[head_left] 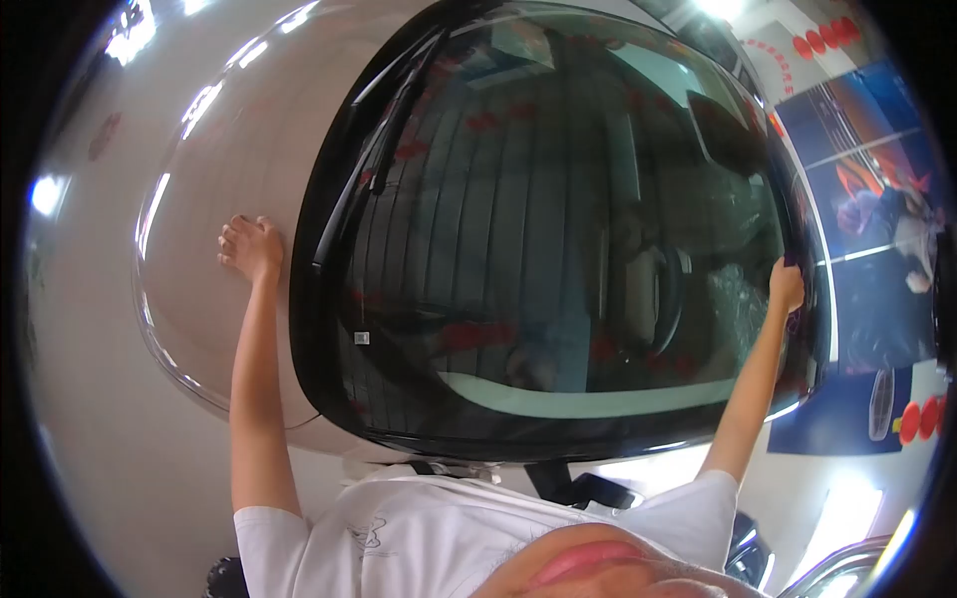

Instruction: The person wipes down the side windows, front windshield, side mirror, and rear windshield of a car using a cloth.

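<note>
My left hand (252, 247) rests on the pale hood (214, 329) of a car, its fingers slightly bent and apart, with nothing in it. My right hand (788, 286) is at the roof-side edge of the windshield (538, 229), its fingers closed. A small dark purplish patch shows beside those fingers, but I cannot make out what it is. A black wiper (399, 125) lies along the hood side of the glass. Near the lower left of the glass is a small white sticker (362, 338).
Through the glass a steering wheel (673, 299) and clear plastic film (733, 304) show. A rear-view mirror (723, 130) is higher up. Blue picture panels (857, 189) and red hanging decorations (922, 419) are at the right. My white shirt (449, 528) is close to the car's side.
</note>
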`<state>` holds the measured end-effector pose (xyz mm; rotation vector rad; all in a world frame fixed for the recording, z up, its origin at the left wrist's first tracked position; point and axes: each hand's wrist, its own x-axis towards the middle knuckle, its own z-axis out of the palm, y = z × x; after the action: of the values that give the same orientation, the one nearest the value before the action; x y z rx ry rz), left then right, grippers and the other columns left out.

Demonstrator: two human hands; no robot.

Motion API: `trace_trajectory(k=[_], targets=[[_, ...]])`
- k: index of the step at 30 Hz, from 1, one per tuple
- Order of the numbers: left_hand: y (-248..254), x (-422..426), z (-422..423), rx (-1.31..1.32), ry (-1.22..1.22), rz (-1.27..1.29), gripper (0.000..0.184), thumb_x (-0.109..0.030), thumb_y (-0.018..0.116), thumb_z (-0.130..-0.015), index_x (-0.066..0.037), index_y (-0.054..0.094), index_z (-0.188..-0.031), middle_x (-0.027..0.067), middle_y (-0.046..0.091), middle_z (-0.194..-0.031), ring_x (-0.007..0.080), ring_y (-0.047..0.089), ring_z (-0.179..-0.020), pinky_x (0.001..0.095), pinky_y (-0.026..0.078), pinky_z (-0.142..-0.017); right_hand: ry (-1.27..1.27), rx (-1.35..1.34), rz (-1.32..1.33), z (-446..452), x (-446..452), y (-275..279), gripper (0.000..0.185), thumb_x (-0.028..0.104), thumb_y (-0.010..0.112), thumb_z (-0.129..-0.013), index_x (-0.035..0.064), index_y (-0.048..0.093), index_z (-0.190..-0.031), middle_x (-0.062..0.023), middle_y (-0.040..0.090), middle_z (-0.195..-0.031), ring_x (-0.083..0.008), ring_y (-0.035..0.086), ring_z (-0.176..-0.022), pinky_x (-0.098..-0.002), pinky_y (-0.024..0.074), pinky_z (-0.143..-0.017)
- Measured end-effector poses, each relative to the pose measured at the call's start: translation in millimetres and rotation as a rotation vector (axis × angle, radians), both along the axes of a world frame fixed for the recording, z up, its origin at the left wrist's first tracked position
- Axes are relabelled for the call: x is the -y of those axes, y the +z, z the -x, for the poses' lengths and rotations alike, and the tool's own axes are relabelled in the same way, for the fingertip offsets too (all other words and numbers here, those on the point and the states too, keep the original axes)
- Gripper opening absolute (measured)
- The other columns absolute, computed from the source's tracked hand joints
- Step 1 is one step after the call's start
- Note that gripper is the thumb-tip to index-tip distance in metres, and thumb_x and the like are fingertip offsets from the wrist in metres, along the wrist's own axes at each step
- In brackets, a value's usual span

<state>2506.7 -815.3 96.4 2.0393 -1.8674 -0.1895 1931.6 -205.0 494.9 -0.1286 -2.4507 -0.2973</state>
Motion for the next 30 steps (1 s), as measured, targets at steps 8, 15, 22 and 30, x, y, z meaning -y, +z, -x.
trace_trajectory(k=[8, 15, 22, 30], targets=[[-21, 6, 2, 0.019, 0.019, 0.136, 0.048, -0.040, 0.048, -0.092, -0.009, 0.049, -0.128, 0.0163, 0.047, -0.138, 0.0352, 0.035, -0.138, 0.0585, 0.021, -0.112, 0.358, 0.163, -0.113, 46, 259, -58, 0.057, 0.056, 0.053, -0.086, 0.0068, 0.073, -0.107, -0.0226, 0.071, -0.109, -0.0413, 0.067, -0.105, -0.0513, 0.0526, -0.089], [-6, 1, 3, -0.034, 0.004, 0.079, 0.047, -0.036, 0.047, -0.094, -0.006, 0.047, -0.130, 0.0219, 0.043, -0.143, 0.0417, 0.033, -0.140, 0.0602, 0.019, -0.114, 0.881, 0.315, -0.200, -46, 487, -184, 0.050, 0.048, 0.058, -0.083, 0.0042, 0.075, -0.099, -0.0239, 0.071, -0.102, -0.0410, 0.069, -0.098, -0.0505, 0.0546, -0.084], [-7, 2, 4, 0.010, 0.033, 0.119, 0.049, -0.039, 0.049, -0.092, -0.006, 0.048, -0.129, 0.0205, 0.046, -0.140, 0.0406, 0.035, -0.138, 0.0603, 0.020, -0.113, 1.215, 0.501, -0.246, -194, 588, -279, 0.043, 0.047, 0.065, -0.082, 0.0060, 0.076, -0.090, -0.0183, 0.074, -0.095, -0.0346, 0.072, -0.090, -0.0453, 0.0565, -0.080], [-1, -4, 6, 0.017, 0.015, 0.150, 0.048, -0.037, 0.048, -0.092, -0.006, 0.048, -0.128, 0.0222, 0.046, -0.138, 0.0405, 0.034, -0.138, 0.0604, 0.020, -0.113, 1.317, 0.490, -0.159, -290, 525, -292, 0.041, 0.043, 0.070, -0.082, 0.0027, 0.073, -0.081, -0.0177, 0.073, -0.084, -0.0335, 0.072, -0.082, -0.0439, 0.0571, -0.075]])
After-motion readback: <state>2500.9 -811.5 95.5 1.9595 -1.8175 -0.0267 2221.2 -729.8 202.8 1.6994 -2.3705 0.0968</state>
